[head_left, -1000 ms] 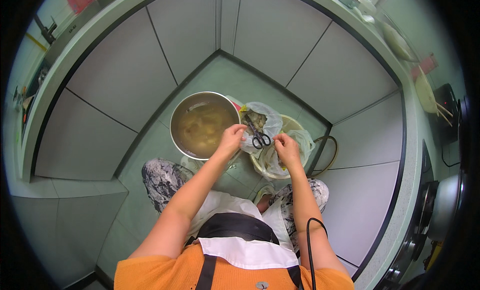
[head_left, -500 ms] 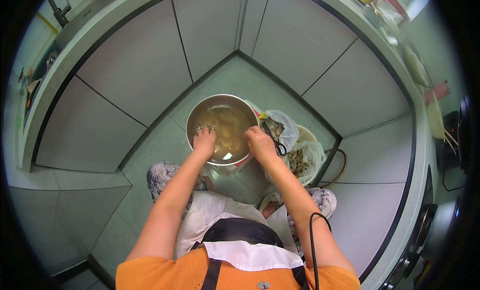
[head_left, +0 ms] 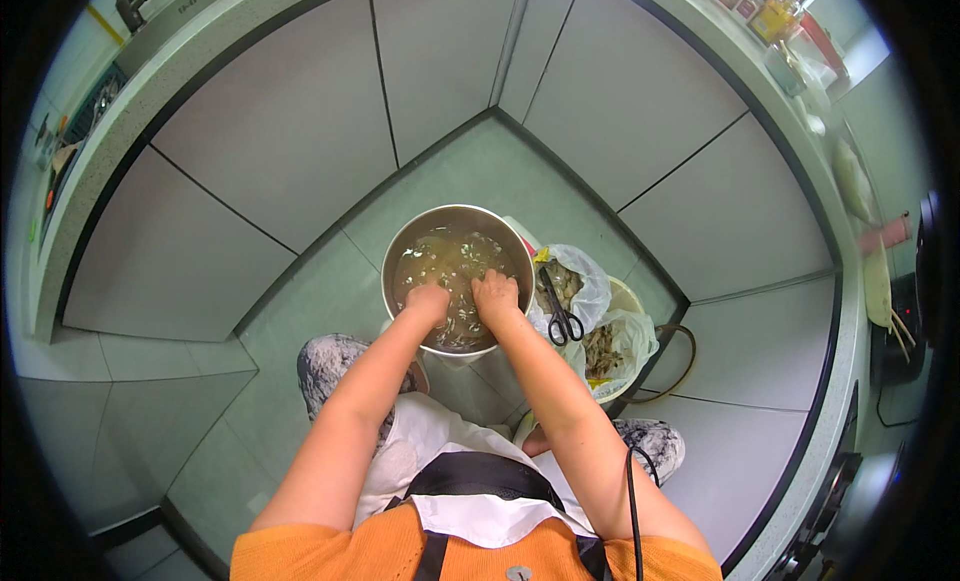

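Note:
A round metal pot (head_left: 455, 217) stands low in front of me, filled with murky brown water (head_left: 432, 253) that is rippled and dotted with bubbles. Both of my hands reach into it. My left hand (head_left: 428, 303) is sunk in the water at the near left, its fingers hidden below the surface. On the right side of the pot, my right hand (head_left: 495, 295) dips in with its fingers partly showing and apart. Whatever lies under the water is too cloudy to make out. Black-handled scissors (head_left: 564, 327) rest at a plastic bag (head_left: 590, 291) with greyish contents, right of the pot.
Beside that bag, a pale bucket (head_left: 630, 299) lined with plastic holds brownish scraps (head_left: 603, 353). A brown hose-like loop (head_left: 690, 366) curves next to it. Grey cabinet doors (head_left: 270, 151) meet in a corner ahead, above the green tiled floor (head_left: 460, 171). Countertops with kitchen items run along both sides.
My right hand has left the pot's right rim and gone into the water. My left hand is deeper in. The water is more rippled and bubbly, and the scissors show more fully.

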Tool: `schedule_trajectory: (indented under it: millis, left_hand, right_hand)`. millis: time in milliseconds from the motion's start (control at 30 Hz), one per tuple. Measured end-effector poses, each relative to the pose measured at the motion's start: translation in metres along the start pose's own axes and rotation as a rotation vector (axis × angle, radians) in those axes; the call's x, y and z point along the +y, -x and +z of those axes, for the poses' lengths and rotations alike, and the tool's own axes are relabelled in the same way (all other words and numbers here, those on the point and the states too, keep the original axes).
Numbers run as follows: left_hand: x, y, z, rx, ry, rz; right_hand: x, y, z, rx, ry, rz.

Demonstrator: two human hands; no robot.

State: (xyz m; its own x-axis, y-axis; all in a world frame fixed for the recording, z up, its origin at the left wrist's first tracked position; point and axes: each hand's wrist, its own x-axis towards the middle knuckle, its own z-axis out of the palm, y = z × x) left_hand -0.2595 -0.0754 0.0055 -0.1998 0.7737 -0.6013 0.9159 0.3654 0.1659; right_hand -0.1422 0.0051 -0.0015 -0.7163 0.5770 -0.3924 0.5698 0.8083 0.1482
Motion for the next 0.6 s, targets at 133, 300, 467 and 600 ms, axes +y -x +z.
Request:
schedule_trajectory:
  millis: [133, 300, 467, 600]
  left_hand:
    - [-0.009, -0.004, 0.008, 0.018, -0.011, -0.029]
    - [-0.009, 0.013, 0.006, 0.255, 0.203, -0.053]
    - [-0.021, 0.012, 0.016, 0.397, 0.521, -0.003]
    - [-0.009, 0.015, 0.025, 0.729, 0.494, -0.061]
  right_hand:
    - [-0.002, 0.014, -0.010, -0.036, 0.084, -0.060]
    - [0.012, 0.019, -0.007, 0.062, -0.221, 0.021]
    - [0.038, 0.047, -0.035, 0.405, -0.789, 0.143]
    - [0.055, 0.068, -0.036, 0.309, -1.343, 0.198]
